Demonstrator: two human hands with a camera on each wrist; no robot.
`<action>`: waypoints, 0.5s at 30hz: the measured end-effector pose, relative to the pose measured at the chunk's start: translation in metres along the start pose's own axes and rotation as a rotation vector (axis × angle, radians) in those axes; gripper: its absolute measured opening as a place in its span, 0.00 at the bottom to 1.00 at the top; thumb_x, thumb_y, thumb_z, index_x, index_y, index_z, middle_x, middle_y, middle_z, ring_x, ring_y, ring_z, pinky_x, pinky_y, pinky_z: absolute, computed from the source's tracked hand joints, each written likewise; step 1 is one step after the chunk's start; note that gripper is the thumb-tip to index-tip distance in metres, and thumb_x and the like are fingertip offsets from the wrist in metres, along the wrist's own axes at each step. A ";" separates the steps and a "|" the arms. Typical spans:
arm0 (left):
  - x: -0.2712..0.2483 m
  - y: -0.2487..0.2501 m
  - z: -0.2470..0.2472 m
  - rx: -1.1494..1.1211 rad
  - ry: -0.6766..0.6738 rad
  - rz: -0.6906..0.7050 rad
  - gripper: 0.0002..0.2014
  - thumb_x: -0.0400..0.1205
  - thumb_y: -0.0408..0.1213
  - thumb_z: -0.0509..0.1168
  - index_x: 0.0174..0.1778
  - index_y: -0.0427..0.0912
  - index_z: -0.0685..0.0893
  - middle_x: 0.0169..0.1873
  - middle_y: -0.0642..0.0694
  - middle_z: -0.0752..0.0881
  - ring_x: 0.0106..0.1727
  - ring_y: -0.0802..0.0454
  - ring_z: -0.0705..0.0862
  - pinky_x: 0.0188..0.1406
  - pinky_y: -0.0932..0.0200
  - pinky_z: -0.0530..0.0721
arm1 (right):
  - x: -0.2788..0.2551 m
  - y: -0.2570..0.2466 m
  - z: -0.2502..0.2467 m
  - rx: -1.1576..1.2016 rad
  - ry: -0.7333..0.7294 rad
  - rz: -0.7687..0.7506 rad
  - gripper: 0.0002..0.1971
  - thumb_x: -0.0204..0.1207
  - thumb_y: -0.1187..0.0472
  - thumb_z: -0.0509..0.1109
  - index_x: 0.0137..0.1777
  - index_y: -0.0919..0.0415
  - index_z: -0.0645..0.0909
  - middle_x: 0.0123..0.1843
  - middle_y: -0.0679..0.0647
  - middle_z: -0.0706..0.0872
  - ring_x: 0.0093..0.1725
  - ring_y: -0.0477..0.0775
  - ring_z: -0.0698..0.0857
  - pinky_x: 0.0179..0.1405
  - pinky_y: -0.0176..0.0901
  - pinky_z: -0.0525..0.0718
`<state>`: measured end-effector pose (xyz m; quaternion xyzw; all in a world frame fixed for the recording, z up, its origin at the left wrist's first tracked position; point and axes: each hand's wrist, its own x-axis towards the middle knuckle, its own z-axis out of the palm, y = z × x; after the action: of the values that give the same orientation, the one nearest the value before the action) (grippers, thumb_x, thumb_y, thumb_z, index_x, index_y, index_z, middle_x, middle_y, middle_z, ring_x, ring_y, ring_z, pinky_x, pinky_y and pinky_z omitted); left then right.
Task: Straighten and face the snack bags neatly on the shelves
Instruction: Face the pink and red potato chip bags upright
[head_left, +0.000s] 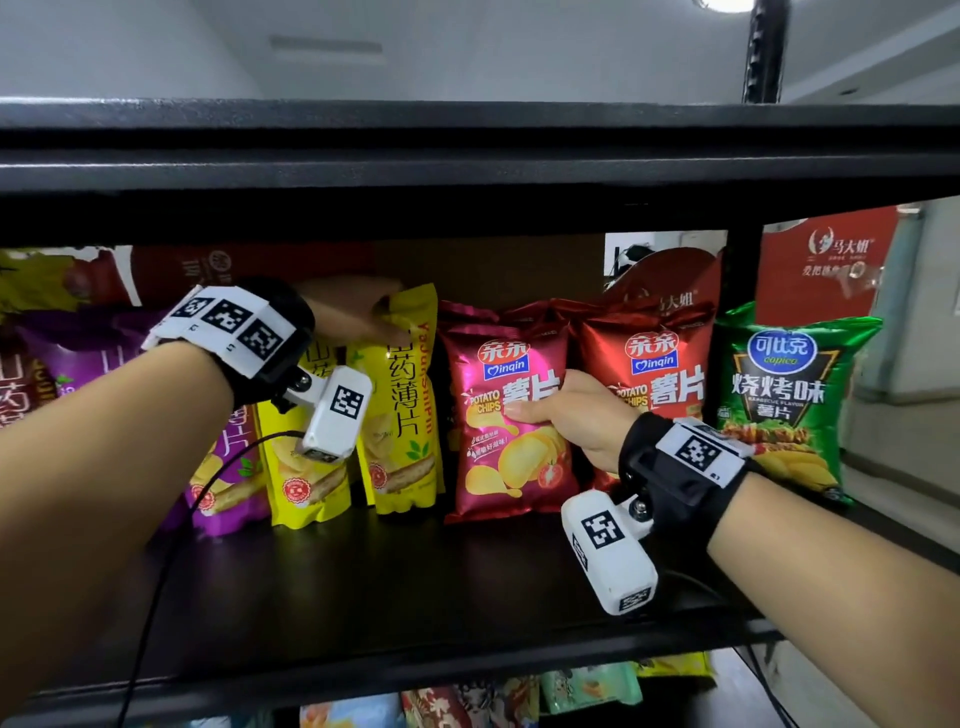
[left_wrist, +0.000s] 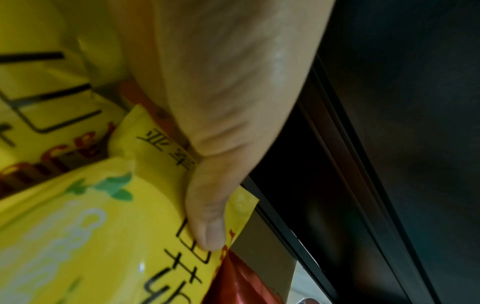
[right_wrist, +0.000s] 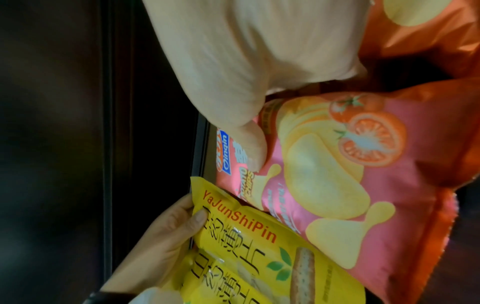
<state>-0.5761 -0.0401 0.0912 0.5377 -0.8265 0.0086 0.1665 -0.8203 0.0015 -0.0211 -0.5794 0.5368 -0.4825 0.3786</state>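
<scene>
Snack bags stand in a row on a black shelf (head_left: 415, 582). My left hand (head_left: 358, 306) pinches the top of a yellow yam-crisp bag (head_left: 402, 400), thumb on its front (left_wrist: 205, 226), fingers behind it. The same hand (right_wrist: 166, 230) and yellow bag (right_wrist: 249, 242) show in the right wrist view. My right hand (head_left: 566, 410) grips the right edge of a pink tomato potato-chip bag (head_left: 506, 415), thumb on its front (right_wrist: 253, 148). A red chip bag (head_left: 644, 364) stands just right of that hand. The pink bag (right_wrist: 337, 164) leans slightly.
A second yellow bag (head_left: 301, 467) and purple bags (head_left: 228, 467) stand to the left. A green barbecue chip bag (head_left: 784, 395) stands at the shelf's right end by a black upright (head_left: 743, 270). The upper shelf (head_left: 467, 166) hangs close overhead. More bags (head_left: 587, 686) sit on the shelf below.
</scene>
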 end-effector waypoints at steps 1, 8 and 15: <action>0.000 0.001 0.001 -0.005 -0.001 0.000 0.27 0.82 0.46 0.73 0.75 0.41 0.75 0.66 0.43 0.84 0.63 0.44 0.84 0.61 0.52 0.81 | -0.002 -0.001 0.000 -0.025 0.009 -0.004 0.27 0.71 0.65 0.81 0.68 0.68 0.76 0.62 0.63 0.87 0.61 0.62 0.87 0.66 0.61 0.83; -0.011 0.015 0.009 0.027 0.213 0.019 0.44 0.74 0.58 0.75 0.84 0.55 0.63 0.79 0.43 0.75 0.76 0.41 0.76 0.78 0.45 0.71 | -0.049 -0.020 -0.018 -0.323 0.130 -0.201 0.35 0.70 0.50 0.82 0.72 0.64 0.72 0.58 0.50 0.84 0.53 0.45 0.83 0.51 0.39 0.83; -0.032 0.087 0.046 -0.133 0.673 0.328 0.27 0.80 0.43 0.74 0.75 0.47 0.77 0.66 0.41 0.84 0.67 0.41 0.80 0.62 0.58 0.74 | -0.086 -0.016 -0.088 -0.218 0.619 -0.551 0.25 0.76 0.54 0.77 0.70 0.57 0.77 0.66 0.50 0.81 0.64 0.47 0.80 0.67 0.43 0.78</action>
<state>-0.6543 0.0161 0.0530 0.3534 -0.7995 0.1575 0.4595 -0.8977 0.0955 0.0027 -0.5658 0.4982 -0.6570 -0.0067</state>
